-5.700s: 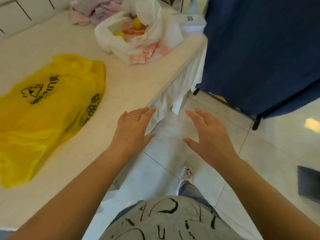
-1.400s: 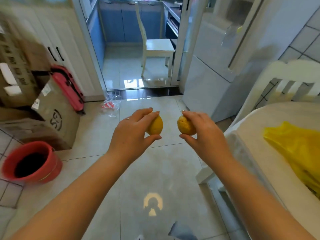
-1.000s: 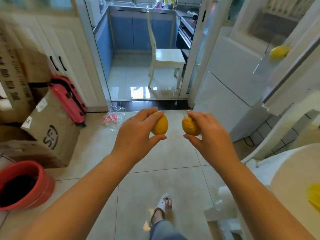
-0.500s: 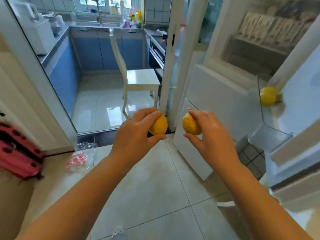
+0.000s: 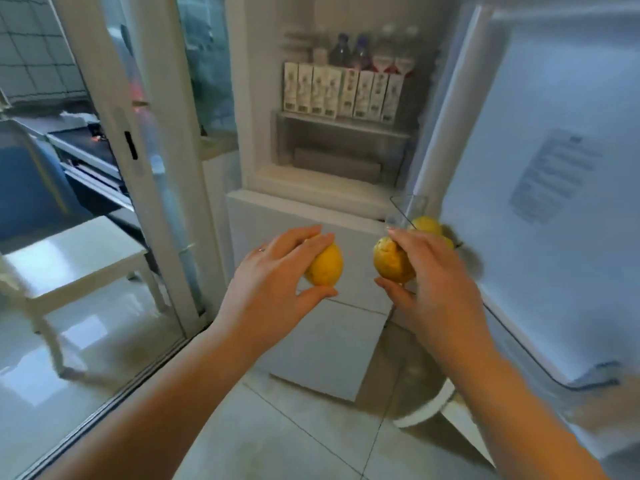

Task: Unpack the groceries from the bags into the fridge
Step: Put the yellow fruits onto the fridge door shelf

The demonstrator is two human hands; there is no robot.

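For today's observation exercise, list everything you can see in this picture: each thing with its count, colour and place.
Lemons: two in hand, yellow, one per hand; at least one more in the fridge's clear shelf, behind the right hand.
Cartons: a row, pale, on the door shelf.
Bottles: several, behind the cartons.
Fridge: one, white, open.
Chair: one, white, left.
Ring: one, on the left hand.
Left hand: holds one lemon.
Right hand: holds the other lemon.

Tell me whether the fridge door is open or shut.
Open: the fridge door is swung aside, exposing its inner face, and the milk cartons on a shelf inside show.
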